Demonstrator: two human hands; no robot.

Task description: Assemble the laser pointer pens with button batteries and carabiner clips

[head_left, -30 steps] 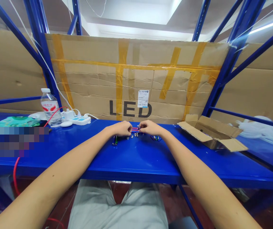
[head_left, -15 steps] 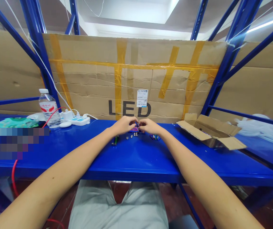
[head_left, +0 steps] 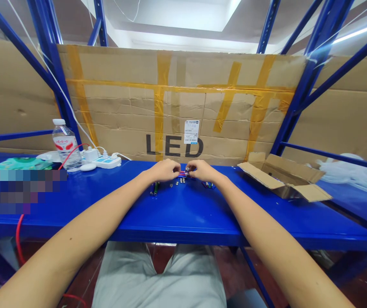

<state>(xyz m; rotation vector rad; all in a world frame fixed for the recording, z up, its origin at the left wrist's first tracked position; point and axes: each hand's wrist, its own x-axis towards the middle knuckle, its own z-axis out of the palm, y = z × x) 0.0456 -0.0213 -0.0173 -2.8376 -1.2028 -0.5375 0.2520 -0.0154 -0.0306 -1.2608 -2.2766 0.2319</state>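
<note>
Over the middle of the table, my left hand is closed, its fingertips at the left end of some thin red and blue rods. My right hand faces it with thumb and fingers pinched around a small round silver piece at the rods' right end. Several small silver pieces lie just in front of the hands. Green rods rest below my left wrist. A few coloured rods lie by my right wrist, partly behind it.
An opened cardboard box stands to the right, beside crumpled clear plastic. On the left are a water bottle, a white power strip and a green packet. A large cardboard sheet backs the blue table.
My hands have drawn apart a little, the left one shifting left. The rods and the round silver piece between them show more plainly. The loose pieces on the table stay put.
</note>
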